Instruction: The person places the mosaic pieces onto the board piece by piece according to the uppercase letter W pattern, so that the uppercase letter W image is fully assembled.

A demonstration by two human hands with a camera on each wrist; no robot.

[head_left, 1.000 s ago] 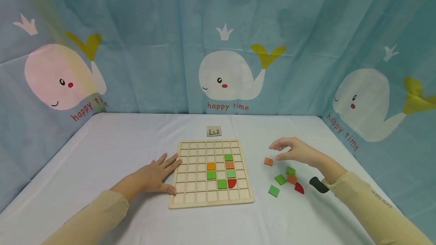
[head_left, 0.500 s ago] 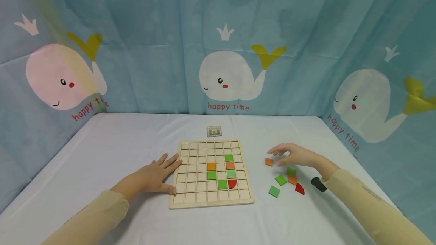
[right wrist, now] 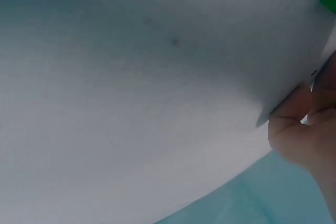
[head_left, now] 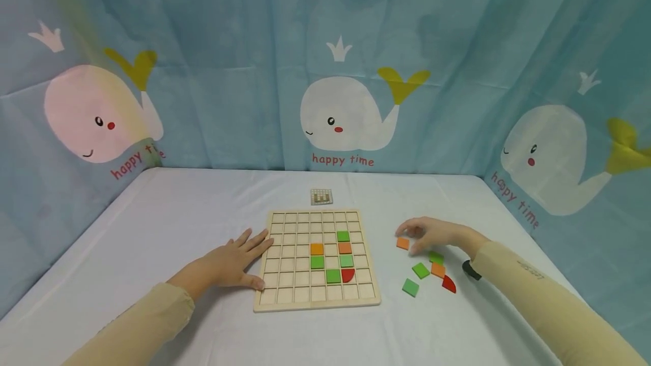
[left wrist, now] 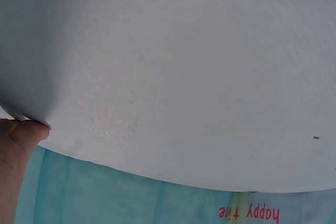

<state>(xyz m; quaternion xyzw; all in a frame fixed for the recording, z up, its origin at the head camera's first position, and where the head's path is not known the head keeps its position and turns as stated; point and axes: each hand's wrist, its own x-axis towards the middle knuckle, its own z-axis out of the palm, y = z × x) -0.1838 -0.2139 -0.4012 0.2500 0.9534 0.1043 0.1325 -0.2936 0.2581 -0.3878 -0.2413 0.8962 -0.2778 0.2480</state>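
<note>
My left hand [head_left: 231, 261] lies flat with spread fingers on the left edge of a wooden grid board [head_left: 285, 292]. Set in the board's squares are an orange tile [head_left: 317, 249], several green tiles [head_left: 333, 275], a salmon tile [head_left: 344, 248] and a red quarter-round tile [head_left: 348, 275]. Off to the board's right, my right hand [head_left: 437, 231] reaches low over a loose orange tile [head_left: 403, 243], fingertips at its far side and thumb at its near right. A gap shows between thumb and fingers around that tile. Only part of the right hand [right wrist: 299, 124] appears in the right wrist view.
Near the right hand lie green tiles [head_left: 420, 270], another orange tile [head_left: 438, 270] and a red quarter-round tile [head_left: 449, 284]. A dark object [head_left: 471, 270] sits partly under the right sleeve. Behind the board is a small pattern card [head_left: 321, 196]. A whale-print curtain [head_left: 229, 100] surrounds the table.
My right hand has come down and nearer, its fingertips now beside the loose orange tile. The left hand stays on the board, and the tiles keep their places.
</note>
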